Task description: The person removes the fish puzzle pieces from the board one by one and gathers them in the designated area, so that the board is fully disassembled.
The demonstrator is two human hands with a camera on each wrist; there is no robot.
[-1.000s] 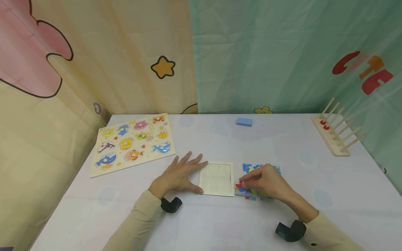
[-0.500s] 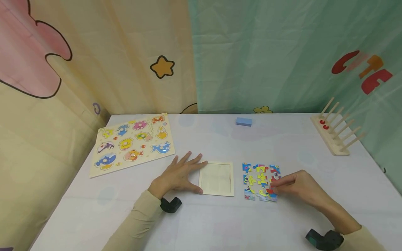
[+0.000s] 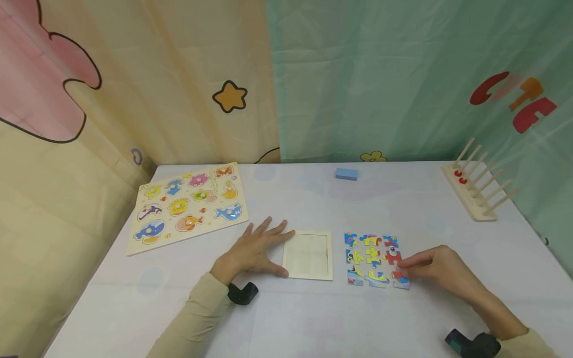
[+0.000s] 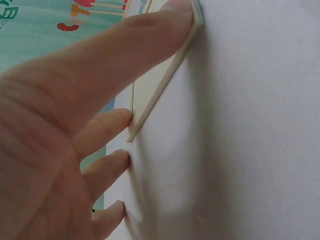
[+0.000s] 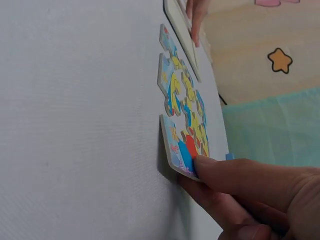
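My right hand (image 3: 443,271) pinches a corner jigsaw piece (image 5: 176,152), thumb on top and a finger beneath, at the near right of a small group of puzzle pieces (image 3: 373,254). Blue, yellow and red print covers them, and narrow gaps part them. Left of the pieces lies a square wooden puzzle frame (image 3: 330,258) with a bare pale inside. Spread fingers of my left hand (image 3: 250,254) lie at its left side. In the left wrist view the thumb (image 4: 170,30) presses on the frame's near corner, and another fingertip touches its far left edge.
A wooden board with sea-animal pieces (image 3: 188,204) lies at the back left. A blue block (image 3: 346,174) sits near the table's far edge. At the right stands a wooden peg rack (image 3: 470,194) with red beads. Curtains hang behind the table.
My right hand has carried the piece from beside the frame across to the right, and brought it down at the near right corner of the pieces. The left hand has stayed still.
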